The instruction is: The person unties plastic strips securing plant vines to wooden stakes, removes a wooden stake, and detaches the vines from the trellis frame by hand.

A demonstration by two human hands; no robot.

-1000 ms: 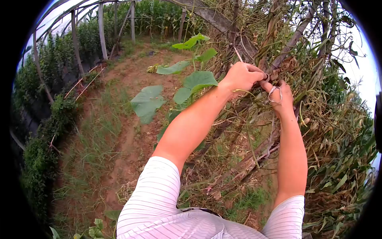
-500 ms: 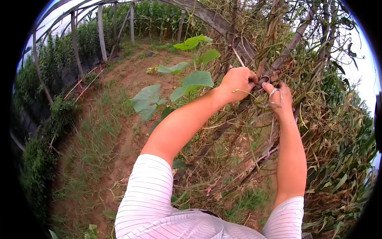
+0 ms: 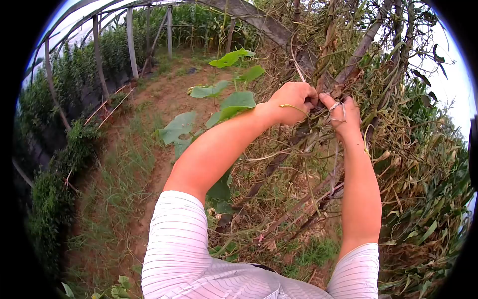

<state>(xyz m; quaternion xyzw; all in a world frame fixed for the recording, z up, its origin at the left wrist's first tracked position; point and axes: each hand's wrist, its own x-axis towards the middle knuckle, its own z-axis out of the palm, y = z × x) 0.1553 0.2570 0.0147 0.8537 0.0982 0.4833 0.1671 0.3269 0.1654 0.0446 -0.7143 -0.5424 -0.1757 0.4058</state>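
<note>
My left hand (image 3: 295, 103) is closed with its fingertips pinched together against the crossing of wooden poles and dry vines. What it pinches is hidden by the fingers. A pale strip (image 3: 298, 70) runs down from above and passes behind this hand. Close beside it, my right hand (image 3: 344, 115) is closed too, thumb raised towards the left fingertips. Pale string (image 3: 338, 111) loops round its fingers, and a length appears to trail below the wrist. Dry, tangled vines (image 3: 318, 117) surround both hands. A thick wooden pole (image 3: 361, 52) slants up behind them.
Broad green leaves (image 3: 236, 103) of a climbing plant touch or nearly touch my left forearm. Weathered beams (image 3: 264, 22) arch overhead. Bare soil with grass (image 3: 134, 154) lies to the left, beside a row of posts (image 3: 131, 42). Withered cornstalks (image 3: 423, 199) stand at right.
Both hands have shifted slightly left in view, staying close together at the pole crossing. My left forearm now overlaps the green leaves more. The string remains looped round my right hand.
</note>
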